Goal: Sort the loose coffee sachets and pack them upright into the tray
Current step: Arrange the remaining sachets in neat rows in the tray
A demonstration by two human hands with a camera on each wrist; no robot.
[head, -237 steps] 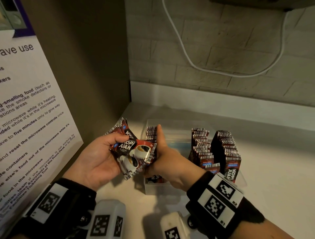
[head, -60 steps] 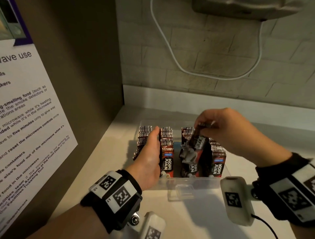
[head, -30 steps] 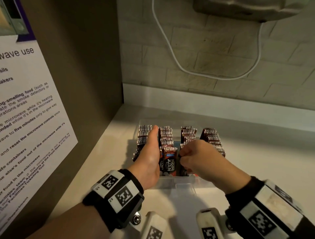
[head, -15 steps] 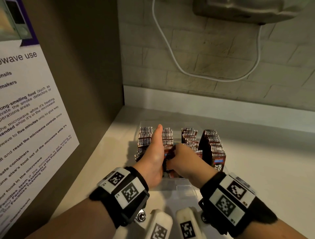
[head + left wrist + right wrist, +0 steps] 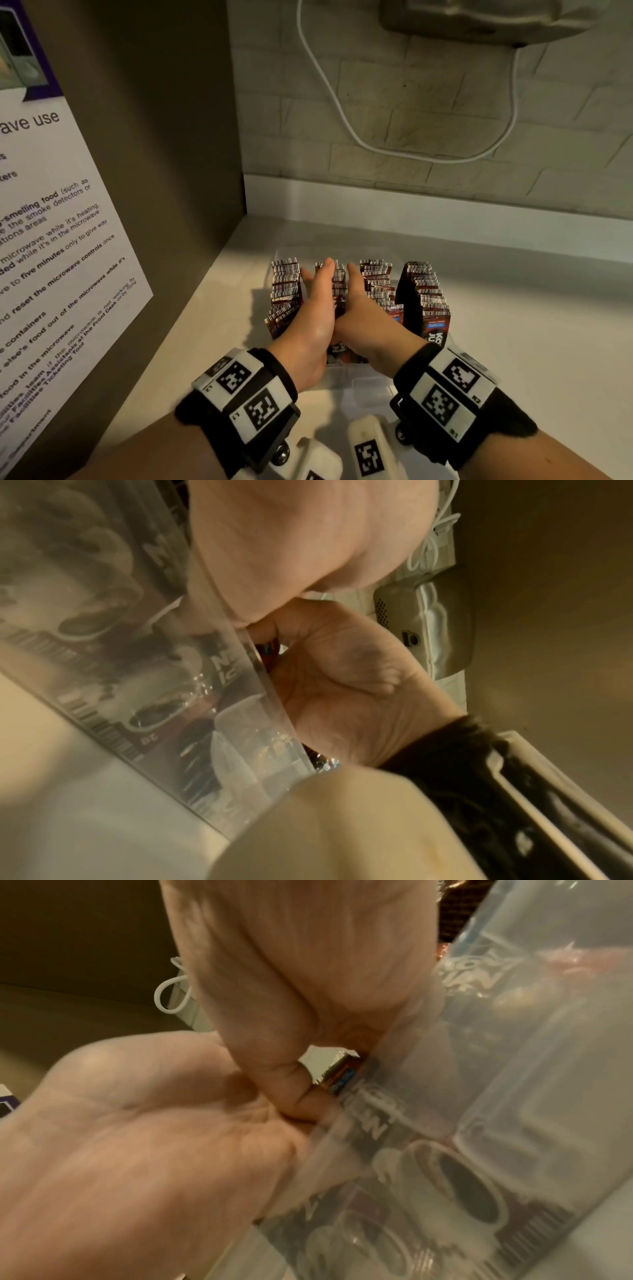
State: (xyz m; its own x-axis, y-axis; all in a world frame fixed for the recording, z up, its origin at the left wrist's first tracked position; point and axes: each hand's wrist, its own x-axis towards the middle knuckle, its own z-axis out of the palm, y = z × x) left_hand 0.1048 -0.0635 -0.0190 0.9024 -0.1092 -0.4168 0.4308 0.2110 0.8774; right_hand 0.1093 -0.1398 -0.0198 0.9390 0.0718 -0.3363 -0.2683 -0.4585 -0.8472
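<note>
While sachets (image 5: pixel 426 298) stand upright in tray (image 5: pixel 363 378) (clear plastic), left hand (image 5: pixel 317 315) and right hand (image 5: pixel 359 317), fingers straight, flank the 12 o'clock row.

Left hand (image 5: pixel 317 308) and right hand (image 5: pixel 363 311) flat, flanking second sachet row (image 5: pixel 337 284); clear tray (image 5: pixel 363 383), four rows

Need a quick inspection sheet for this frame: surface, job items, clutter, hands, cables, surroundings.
Surface: pale countertop, lit from above.
Job's things: clear plastic tray holding four rows of coffee sachets standing upright; the leftmost row leans at its near end.
Clutter: nothing seen.
Hands: left hand and right hand side by side, fingers straight, pressed against the two sides of the second row.
Cables: white cable hanging in a loop on the brick wall.
Surroundings: microwave-use notice on the left panel; grey wall-mounted unit above.
</note>
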